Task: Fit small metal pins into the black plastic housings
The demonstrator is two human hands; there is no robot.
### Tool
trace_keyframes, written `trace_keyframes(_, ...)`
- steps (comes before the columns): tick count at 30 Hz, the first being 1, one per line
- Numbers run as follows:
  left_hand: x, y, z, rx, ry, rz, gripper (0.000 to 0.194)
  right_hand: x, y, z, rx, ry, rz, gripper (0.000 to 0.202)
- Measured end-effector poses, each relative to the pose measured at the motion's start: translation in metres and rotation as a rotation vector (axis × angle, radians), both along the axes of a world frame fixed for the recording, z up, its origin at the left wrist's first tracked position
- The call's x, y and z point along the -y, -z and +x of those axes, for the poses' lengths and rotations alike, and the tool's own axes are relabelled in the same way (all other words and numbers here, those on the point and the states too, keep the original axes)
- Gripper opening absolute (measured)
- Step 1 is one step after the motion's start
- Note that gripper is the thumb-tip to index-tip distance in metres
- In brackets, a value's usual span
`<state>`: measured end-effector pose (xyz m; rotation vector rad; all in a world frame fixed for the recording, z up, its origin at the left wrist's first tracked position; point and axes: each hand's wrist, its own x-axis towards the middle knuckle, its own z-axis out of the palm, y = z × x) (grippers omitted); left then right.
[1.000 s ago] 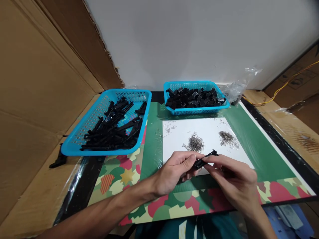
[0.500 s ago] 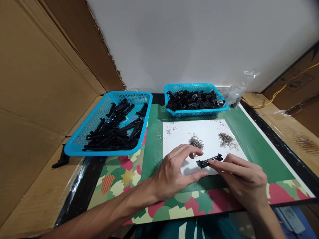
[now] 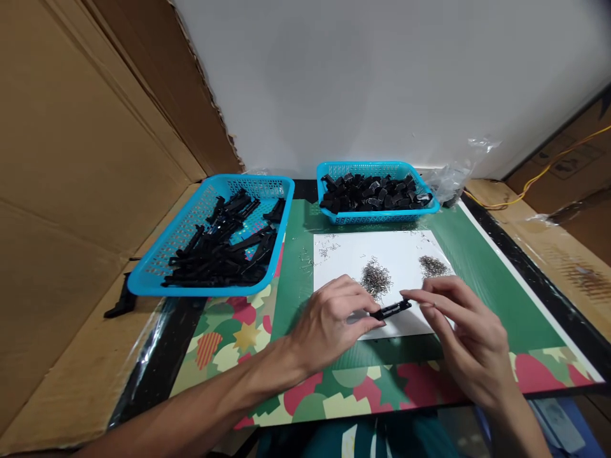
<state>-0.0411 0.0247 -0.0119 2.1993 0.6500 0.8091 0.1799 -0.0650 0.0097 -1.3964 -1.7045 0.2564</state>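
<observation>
My left hand (image 3: 338, 315) pinches the left end of a slim black plastic part (image 3: 392, 310), held over the near edge of a white sheet (image 3: 405, 248). At the part's right end is my right hand (image 3: 463, 327), its thumb and index finger slightly apart and the index fingertip close to or touching the end; nothing clear shows between them. Behind the part lies a pile of small metal pieces (image 3: 375, 278). A second metal pile (image 3: 433, 266) sits farther right, partly behind my right fingers.
A blue basket (image 3: 210, 292) of long black parts stands at the left, another blue basket (image 3: 377, 219) of short black pieces at the back. One black part (image 3: 123, 300) lies outside the left basket. A clear plastic bag (image 3: 451, 181) is at the back right.
The black part has passed from my right fingers to my left thumb and fingers, which have closed on its left end. My right hand has let go and its fingers have parted.
</observation>
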Motion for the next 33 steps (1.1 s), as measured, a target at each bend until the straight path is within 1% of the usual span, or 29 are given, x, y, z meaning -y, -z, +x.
trace_keyframes(2, 0.000, 0.001, 0.000, -0.038, 0.009, 0.014, 0.012, -0.002, -0.002, -0.002, 0.016, 0.014, 0.027, 0.023)
trace_keyframes(4, 0.001, 0.002, 0.001, -0.060, 0.014, 0.018, 0.010, -0.003, -0.001, -0.006, -0.026, 0.041, 0.012, 0.018)
trace_keyframes(8, 0.001, 0.005, 0.001, -0.029, 0.032, 0.048, 0.004, -0.007, 0.003, -0.019, -0.174, 0.074, -0.104, 0.031)
trace_keyframes(10, 0.002, 0.006, 0.001, -0.025, 0.035, 0.077, 0.004, -0.010, 0.006, -0.026, -0.218, 0.060, -0.175, 0.034)
trace_keyframes(13, 0.002, 0.008, 0.001, -0.055, 0.040, 0.105, 0.007, -0.015, 0.009, -0.033, -0.245, 0.047, -0.251, 0.033)
trace_keyframes(17, 0.002, 0.009, 0.001, -0.057, 0.048, 0.130, 0.004, -0.017, 0.010, -0.036, -0.226, 0.074, -0.293, 0.036)
trace_keyframes(21, 0.001, 0.008, 0.000, -0.047, 0.059, 0.143, 0.006, -0.017, 0.009, -0.037, -0.188, 0.086, -0.280, 0.036)
trace_keyframes(25, 0.002, 0.006, 0.000, -0.067, 0.069, 0.147, 0.009, -0.016, 0.010, -0.041, -0.131, 0.090, -0.206, 0.032)
trace_keyframes(30, 0.001, 0.006, 0.001, -0.082, 0.040, 0.105, 0.014, -0.015, 0.012, -0.043, -0.084, 0.090, -0.114, 0.028)
trace_keyframes(33, 0.001, 0.007, 0.002, -0.060, 0.024, 0.078, 0.015, -0.016, 0.013, -0.043, -0.076, 0.087, -0.115, 0.029)
